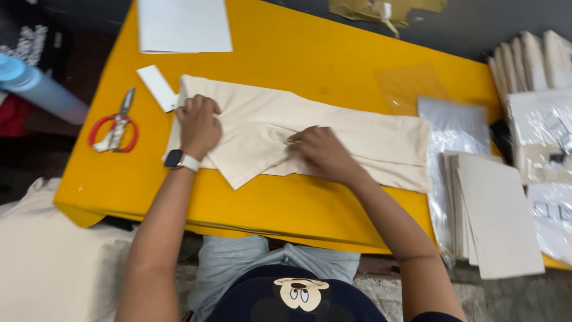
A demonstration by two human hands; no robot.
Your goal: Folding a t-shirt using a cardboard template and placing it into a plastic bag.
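A yellow table [286,53] carries it all: cream cloth [357,134] spread across the middle, red-handled scissors [115,126] at the left. White paper [182,25] up top, grey cardboard sheets [497,214] stacked at right beside clear plastic bags [456,128].
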